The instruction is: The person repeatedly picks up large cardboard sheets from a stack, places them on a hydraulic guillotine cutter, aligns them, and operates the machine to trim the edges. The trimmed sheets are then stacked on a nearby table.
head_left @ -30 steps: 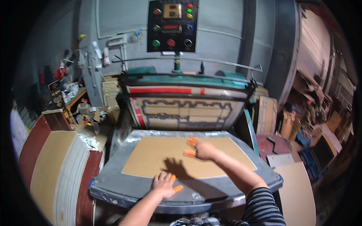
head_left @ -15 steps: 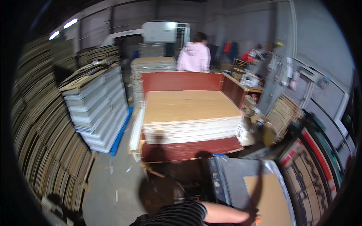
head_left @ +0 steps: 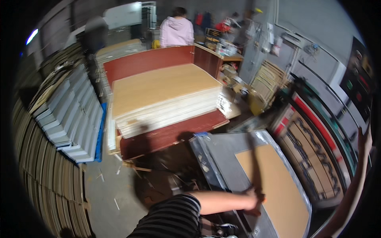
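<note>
My left hand (head_left: 252, 203) reaches across from a striped short sleeve to a grey-topped, plastic-wrapped stack of panels (head_left: 222, 152). It seems closed on a small orange thing (head_left: 262, 197), too blurred to name, at the edge of a tan sheet (head_left: 278, 186) lying on that stack. A long shadow of an arm falls over the sheet. My right hand (head_left: 365, 141) is raised at the far right rim of the picture, beside leaning frames; its fingers are smeared and partly cut off.
A stack of white-edged boards (head_left: 170, 85) stands ahead between red-brown panels (head_left: 147, 65). A person in a pink hoodie (head_left: 177, 31) faces away behind it. Light-coloured panels (head_left: 71, 115) are piled at left. Framed panels (head_left: 313, 158) lean at right; offcuts lie on the floor (head_left: 103, 198).
The view has swung right and down, so the stacks sit further left and higher. My left hand is still at the tan sheet. My right hand and forearm have come into view at right.
</note>
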The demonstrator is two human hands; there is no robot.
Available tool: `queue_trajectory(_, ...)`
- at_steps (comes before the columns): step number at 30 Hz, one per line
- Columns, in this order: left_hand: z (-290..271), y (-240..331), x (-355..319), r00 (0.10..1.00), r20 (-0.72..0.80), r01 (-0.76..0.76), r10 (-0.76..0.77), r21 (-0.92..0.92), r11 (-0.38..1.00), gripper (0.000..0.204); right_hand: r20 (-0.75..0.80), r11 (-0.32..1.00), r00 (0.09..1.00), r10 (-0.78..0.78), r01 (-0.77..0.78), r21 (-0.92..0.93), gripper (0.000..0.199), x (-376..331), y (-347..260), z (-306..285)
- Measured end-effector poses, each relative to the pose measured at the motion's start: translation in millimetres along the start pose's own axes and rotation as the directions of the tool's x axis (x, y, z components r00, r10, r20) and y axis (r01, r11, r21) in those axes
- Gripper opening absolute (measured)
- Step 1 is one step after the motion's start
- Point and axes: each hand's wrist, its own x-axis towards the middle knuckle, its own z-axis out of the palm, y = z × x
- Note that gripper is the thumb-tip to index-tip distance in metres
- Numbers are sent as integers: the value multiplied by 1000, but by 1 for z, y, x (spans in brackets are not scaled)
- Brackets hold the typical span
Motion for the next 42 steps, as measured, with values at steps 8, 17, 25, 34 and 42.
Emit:
queue_trajectory(8,-139,-42,125,780,-612,1,134,215,977,79,112,914,967,-228,172,368,58,-39,-76,-239)
queue_trajectory(17,-89,52,69,118,-878,-800,465,193,568,45,457,919,886,-83,-109,379,57,-138,-71,-398)
queue_trajectory(25,-88,21,-27,28,-703,-813,711,398,425,27,616,334,641,458,-766,550,37,-279,-36,-373)
queue_trajectory(34,-105,26,-91,-44,-713,-764,700,476,436,27,694,314,587,417,-810,496,39,-254,-82,-389)
queue_trajectory(42,-126,54,-105,-130,-707,-752,695,528,395,42,643,183,674,364,-729,660,48,-286,-47,-397)
